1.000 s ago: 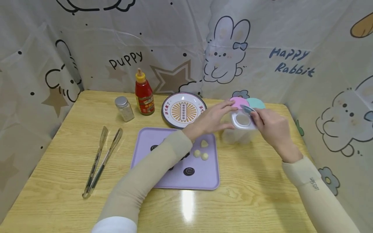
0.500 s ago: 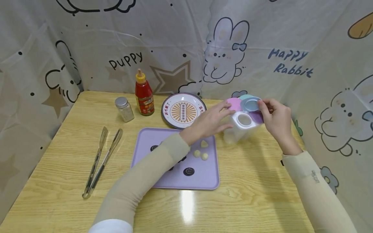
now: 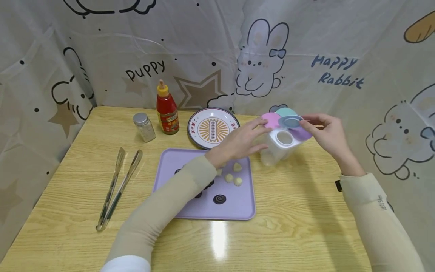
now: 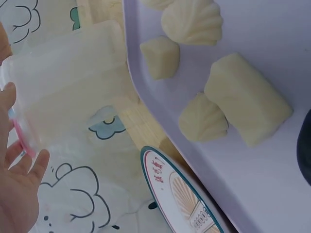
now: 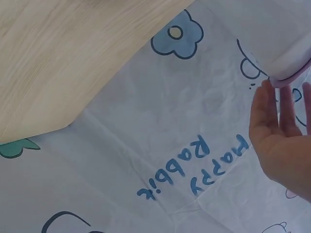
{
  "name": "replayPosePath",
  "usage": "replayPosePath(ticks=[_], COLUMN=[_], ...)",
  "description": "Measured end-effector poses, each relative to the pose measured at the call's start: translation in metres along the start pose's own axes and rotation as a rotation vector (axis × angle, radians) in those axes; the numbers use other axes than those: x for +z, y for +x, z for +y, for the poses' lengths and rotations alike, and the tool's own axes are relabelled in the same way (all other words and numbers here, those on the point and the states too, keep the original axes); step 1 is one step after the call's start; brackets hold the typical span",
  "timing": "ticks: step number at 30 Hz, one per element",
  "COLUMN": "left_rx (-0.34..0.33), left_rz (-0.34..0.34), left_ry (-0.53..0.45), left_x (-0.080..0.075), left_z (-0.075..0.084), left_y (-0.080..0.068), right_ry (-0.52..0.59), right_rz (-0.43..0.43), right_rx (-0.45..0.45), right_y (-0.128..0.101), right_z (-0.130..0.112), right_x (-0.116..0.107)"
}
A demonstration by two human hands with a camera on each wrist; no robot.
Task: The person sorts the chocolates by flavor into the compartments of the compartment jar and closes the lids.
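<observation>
A translucent plastic container [image 3: 276, 151] with a white top, a round opening and pink [image 3: 271, 120], green [image 3: 286, 112], blue [image 3: 290, 121] and purple lids [image 3: 301, 133] stands right of the tray. The blue lid is lifted off the opening. My left hand [image 3: 238, 141] holds the container's left side near the top, its fingers at the pink lid. My right hand [image 3: 327, 136] pinches the blue lid's edge between thumb and fingers. In the right wrist view, the right fingers [image 5: 266, 104] reach the container's rim.
On the lilac tray [image 3: 238, 209] lie pale moulded pieces [image 4: 192, 22] and dark spiral pieces [image 3: 219, 199]. A patterned plate [image 3: 213, 128], a red sauce bottle [image 3: 167, 113] and a shaker jar [image 3: 144, 127] stand behind it; metal tongs [image 3: 119, 189] lie to the left.
The blue lid has swung from upright beside the opening to lying back over the other lids. The right hand has moved right with it; the left hand stays at the container, shifting slightly left.
</observation>
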State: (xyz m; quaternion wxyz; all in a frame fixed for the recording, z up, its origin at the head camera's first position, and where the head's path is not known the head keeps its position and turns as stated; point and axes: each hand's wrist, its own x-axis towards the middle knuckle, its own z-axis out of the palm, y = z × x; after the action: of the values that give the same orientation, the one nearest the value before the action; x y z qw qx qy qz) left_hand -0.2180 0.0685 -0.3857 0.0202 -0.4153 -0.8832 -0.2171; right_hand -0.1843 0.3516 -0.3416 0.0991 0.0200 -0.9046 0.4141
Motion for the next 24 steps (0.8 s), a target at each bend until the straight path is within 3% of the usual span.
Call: replayPosePath(ticks=[10,13,17,24], left_rx=[-0.013,-0.020,-0.050,-0.186], left_rz=[0.002,0.022,0.037,0.066], left_ry=[-0.054,-0.086,-0.109,-0.066], left_x=[-0.004,-0.009,-0.028,-0.067], left_z=[-0.003,-0.004,-0.009,-0.030], left_y=[-0.005,-0.016,-0.049,-0.140], right_ry=[0.054,0.062,0.066,0.078], right_rz=[-0.020,-0.029,-0.038,-0.042], right_rx=[-0.067,-0.054,-0.037,-0.032], right_y=[0.002,0.003,0.003,0.001], right_z=[0.005,0.006,0.008,0.005], right_x=[0.003,0.003,0.002,-0.001])
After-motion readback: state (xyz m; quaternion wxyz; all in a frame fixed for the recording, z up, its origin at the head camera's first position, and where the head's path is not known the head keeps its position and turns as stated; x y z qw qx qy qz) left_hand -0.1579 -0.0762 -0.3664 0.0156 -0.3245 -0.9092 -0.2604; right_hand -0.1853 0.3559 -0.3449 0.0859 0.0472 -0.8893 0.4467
